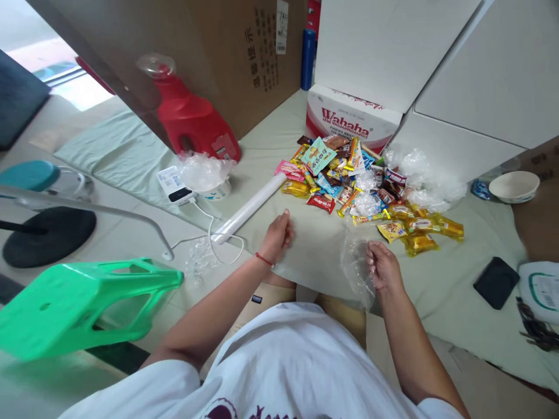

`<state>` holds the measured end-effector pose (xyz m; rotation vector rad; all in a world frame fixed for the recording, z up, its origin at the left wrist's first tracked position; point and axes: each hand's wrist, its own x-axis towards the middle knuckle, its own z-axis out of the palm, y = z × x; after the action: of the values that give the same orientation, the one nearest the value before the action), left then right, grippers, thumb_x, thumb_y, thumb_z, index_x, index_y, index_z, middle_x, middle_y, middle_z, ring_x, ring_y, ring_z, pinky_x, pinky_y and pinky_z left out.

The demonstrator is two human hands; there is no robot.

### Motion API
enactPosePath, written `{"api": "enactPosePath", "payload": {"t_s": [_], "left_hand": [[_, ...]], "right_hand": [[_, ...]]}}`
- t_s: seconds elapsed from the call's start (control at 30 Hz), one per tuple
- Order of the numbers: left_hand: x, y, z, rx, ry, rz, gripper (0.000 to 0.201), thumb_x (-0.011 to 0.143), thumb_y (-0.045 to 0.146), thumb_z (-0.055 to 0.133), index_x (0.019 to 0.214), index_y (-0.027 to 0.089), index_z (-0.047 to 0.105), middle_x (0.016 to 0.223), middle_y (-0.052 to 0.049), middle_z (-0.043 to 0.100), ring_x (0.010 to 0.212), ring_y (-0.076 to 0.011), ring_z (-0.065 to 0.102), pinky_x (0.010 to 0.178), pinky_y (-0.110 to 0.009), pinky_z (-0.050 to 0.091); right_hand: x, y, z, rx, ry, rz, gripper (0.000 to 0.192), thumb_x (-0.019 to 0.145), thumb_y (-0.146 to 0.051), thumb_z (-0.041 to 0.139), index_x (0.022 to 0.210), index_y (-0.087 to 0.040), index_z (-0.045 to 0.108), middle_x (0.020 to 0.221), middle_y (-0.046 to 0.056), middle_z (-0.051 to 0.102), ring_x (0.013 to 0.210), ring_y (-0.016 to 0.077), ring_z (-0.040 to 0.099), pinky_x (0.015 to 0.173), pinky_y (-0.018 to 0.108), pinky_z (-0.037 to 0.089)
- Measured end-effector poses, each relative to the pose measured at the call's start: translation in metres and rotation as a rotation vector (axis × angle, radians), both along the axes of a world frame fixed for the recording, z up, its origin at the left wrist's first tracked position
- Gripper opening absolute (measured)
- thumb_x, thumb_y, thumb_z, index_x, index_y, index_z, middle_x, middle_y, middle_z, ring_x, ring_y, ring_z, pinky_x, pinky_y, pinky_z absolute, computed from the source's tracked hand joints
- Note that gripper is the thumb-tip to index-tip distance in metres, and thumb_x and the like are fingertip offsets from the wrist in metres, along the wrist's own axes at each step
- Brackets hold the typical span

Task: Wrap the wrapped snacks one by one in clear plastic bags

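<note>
Bagging step, looks like: right hand pinches a clear bag, left hand loosely curled, empty. Next it probably needs snacks reached for.

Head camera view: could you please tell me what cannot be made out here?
- Snack pile: wrapper print too small, lower packets covered.
- Right hand: its grip on the clear bag is unclear.
- Left hand: curled fingers hide the palm.
- Black items: cut by right edge.

I see bright daylight blowing out the window at upper left, soft shadows, and wide-angle bending at edges.
</note>
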<state>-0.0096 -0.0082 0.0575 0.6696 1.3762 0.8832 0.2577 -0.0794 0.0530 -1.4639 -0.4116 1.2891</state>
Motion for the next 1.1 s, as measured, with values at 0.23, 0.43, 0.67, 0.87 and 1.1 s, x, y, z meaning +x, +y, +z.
{"api": "enactPosePath", "payload": {"t_s": [0.23, 0.43, 0.67, 0.87, 1.1], "left_hand": [[0.069, -0.067, -0.007, 0.242, 0.097, -0.358, 0.040, 0.054, 0.034, 0.093, 0.076, 0.019, 0.062, 0.076, 0.001, 0.061, 0.072, -0.0137, 0.055, 0.061, -0.023, 0.043], [0.063, -0.035, -0.022, -0.085, -0.324, -0.199, 0.024, 0.070, 0.025, 0.081, 0.077, 0.017, 0.059, 0.071, 0.000, 0.064, 0.065, -0.0123, 0.061, 0.067, -0.027, 0.052], [0.057, -0.026, -0.020, -0.053, -0.333, -0.041, 0.028, 0.076, 0.026, 0.078, 0.084, 0.018, 0.053, 0.074, 0.002, 0.065, 0.064, -0.0102, 0.064, 0.069, -0.028, 0.058], [0.068, -0.023, -0.021, 0.067, -0.043, -0.039, 0.013, 0.087, 0.029, 0.061, 0.087, 0.022, 0.050, 0.060, 0.008, 0.051, 0.046, -0.0081, 0.046, 0.048, -0.021, 0.044], [0.007, -0.015, -0.023, 0.118, 0.337, 0.130, 0.022, 0.080, 0.029, 0.069, 0.091, 0.022, 0.051, 0.068, 0.007, 0.046, 0.053, -0.0106, 0.044, 0.051, -0.022, 0.038]], "right_hand": [[-0.020, -0.006, 0.003, 0.109, -0.032, -0.072, 0.038, 0.066, -0.044, 0.082, 0.079, -0.023, 0.053, 0.058, -0.010, 0.045, 0.044, 0.0067, 0.037, 0.038, 0.021, 0.024], [0.011, -0.025, -0.012, 0.042, 0.021, -0.141, 0.048, 0.059, -0.048, 0.087, 0.080, -0.023, 0.052, 0.064, -0.008, 0.048, 0.050, 0.0080, 0.043, 0.042, 0.019, 0.031], [0.050, -0.055, -0.007, 0.053, -0.778, 0.282, 0.091, 0.066, -0.059, 0.086, 0.142, -0.023, 0.053, 0.138, 0.014, 0.061, 0.125, 0.0289, 0.057, 0.099, 0.046, 0.052], [0.042, 0.003, -0.003, 0.119, -0.695, 0.442, 0.071, 0.065, -0.063, 0.083, 0.120, -0.020, 0.070, 0.095, 0.008, 0.074, 0.087, 0.0244, 0.067, 0.077, 0.037, 0.053], [0.051, -0.004, -0.030, -0.030, -0.510, 0.153, 0.047, 0.070, -0.064, 0.075, 0.077, -0.019, 0.064, 0.057, -0.004, 0.054, 0.051, 0.0115, 0.045, 0.049, 0.024, 0.038]]}}
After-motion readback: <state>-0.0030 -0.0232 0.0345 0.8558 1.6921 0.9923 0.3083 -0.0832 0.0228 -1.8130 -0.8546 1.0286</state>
